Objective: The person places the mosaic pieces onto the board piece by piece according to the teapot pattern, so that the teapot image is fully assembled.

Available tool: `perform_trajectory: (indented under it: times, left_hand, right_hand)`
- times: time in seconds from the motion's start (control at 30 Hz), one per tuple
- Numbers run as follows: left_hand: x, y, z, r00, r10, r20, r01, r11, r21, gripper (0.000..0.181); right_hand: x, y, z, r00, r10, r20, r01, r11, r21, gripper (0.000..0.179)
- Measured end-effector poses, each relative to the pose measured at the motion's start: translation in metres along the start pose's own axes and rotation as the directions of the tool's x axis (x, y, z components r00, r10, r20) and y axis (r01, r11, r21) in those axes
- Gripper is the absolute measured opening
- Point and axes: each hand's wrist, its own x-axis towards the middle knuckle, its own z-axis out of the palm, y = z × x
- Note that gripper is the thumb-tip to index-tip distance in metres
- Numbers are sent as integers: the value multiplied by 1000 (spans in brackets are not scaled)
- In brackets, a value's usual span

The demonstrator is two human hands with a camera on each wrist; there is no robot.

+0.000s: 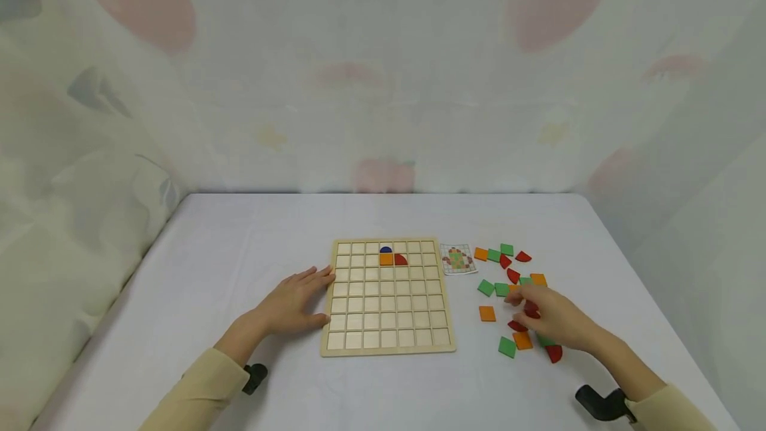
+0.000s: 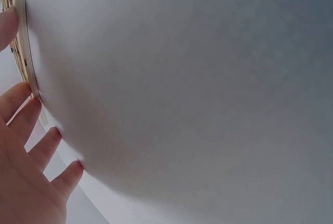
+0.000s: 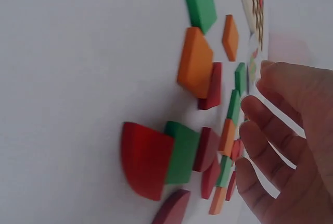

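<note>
A wooden grid board [image 1: 371,302] lies flat on the white table. Near its far edge sit a blue rounded piece [image 1: 385,250], an orange square tile [image 1: 386,259] and a red quarter-circle tile [image 1: 400,260]. My left hand [image 1: 293,304] rests at the board's left side, thumb and fingertips against the edge and the outer fingers on the cloth. Over the scattered tiles on the right is my right hand [image 1: 556,318], fingers loosely bent. In the right wrist view nothing shows between its fingers. Below it lie a red quarter-circle tile [image 3: 145,159] and a green tile [image 3: 182,153].
A small pattern card [image 1: 459,259] lies just right of the board. Several green, orange and red tiles spread beyond it, among them a green square [image 1: 507,347] and an orange square [image 1: 487,314]. Patterned cloth [image 1: 383,118] hangs behind the table.
</note>
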Motion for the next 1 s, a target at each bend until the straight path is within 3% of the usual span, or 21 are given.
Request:
perform_trajectory:
  times: [0.27, 0.57, 1.0]
  left_hand:
    - [0, 1, -2, 1000, -6, 10, 7, 1000, -5, 73]
    - [1, 1, 0, 1000, 2, 1, -2, 1000, -9, 73]
    - [-1, 0, 0, 1000, -17, 18, 17, 1000, -26, 74]
  right_hand:
    - [-8, 4, 9, 1000, -16, -18, 14, 996, -87, 21]
    - [-6, 4, 15, 999, 44, -27, -49, 980, -191, 23]
    - [7, 0, 23, 990, 65, -127, -101, 948, -303, 23]
